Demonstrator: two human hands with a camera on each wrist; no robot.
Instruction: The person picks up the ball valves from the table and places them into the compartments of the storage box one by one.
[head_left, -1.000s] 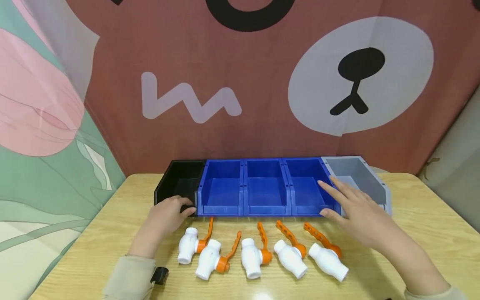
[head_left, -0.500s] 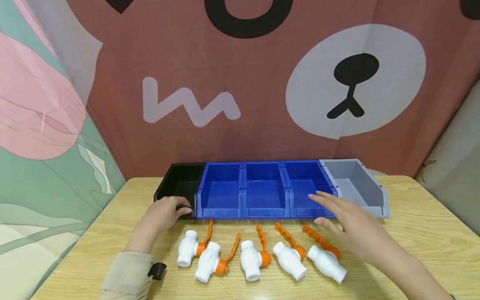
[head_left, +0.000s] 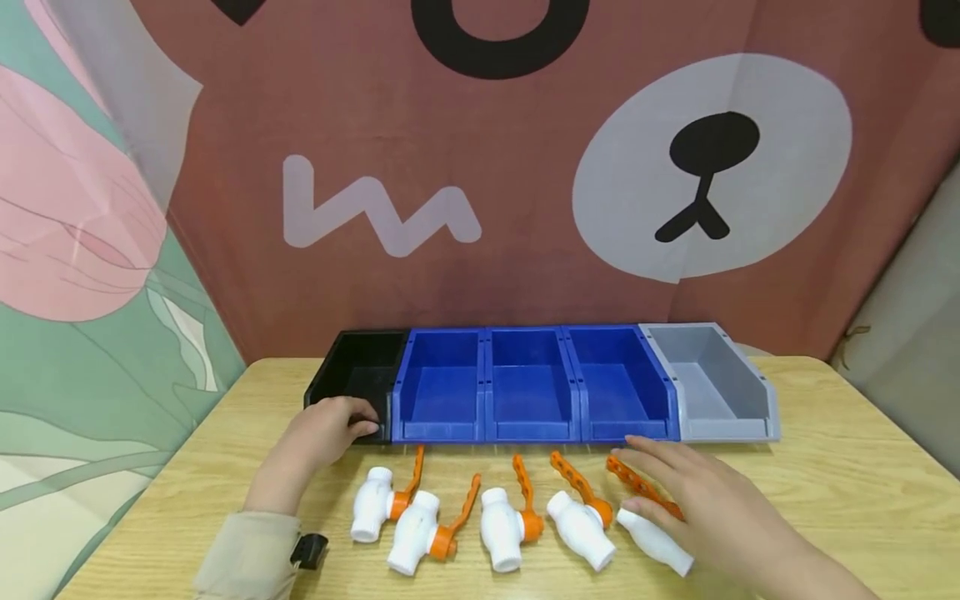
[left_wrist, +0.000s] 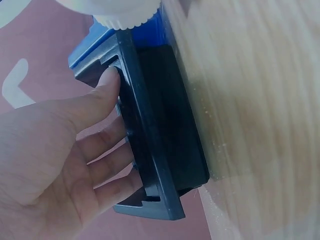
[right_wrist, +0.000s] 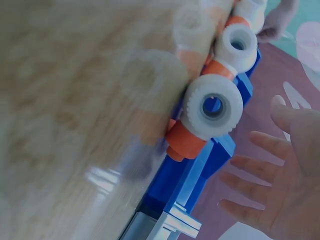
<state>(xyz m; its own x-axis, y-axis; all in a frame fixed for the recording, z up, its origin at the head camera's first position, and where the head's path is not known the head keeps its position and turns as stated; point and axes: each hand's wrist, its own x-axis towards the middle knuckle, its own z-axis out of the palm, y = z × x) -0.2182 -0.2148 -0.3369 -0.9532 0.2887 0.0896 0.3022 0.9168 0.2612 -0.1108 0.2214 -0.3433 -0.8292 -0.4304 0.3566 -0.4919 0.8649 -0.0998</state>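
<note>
L hand (head_left: 330, 427) is resting, grip slack, at black bin (head_left: 360, 358)'s front lip, prob. steadying it; R hand (head_left: 705, 500) is hovering, grip released, by rightmost valve (head_left: 654, 540), which is lying on table (head_left: 832, 433) w/ handle (head_left: 637, 481) toward blue bins (head_left: 438, 432), prob. for easy reach.

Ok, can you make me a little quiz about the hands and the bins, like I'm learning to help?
1. How many blue bins are in the row?
2. True or false: the right hand is inside the gray bin.
3. Fill in the color: the left hand is gripping the ____ bin.

Key:
1. Three.
2. False; it is near the rightmost valve.
3. Black; the black bin is at the row's left end.
</note>
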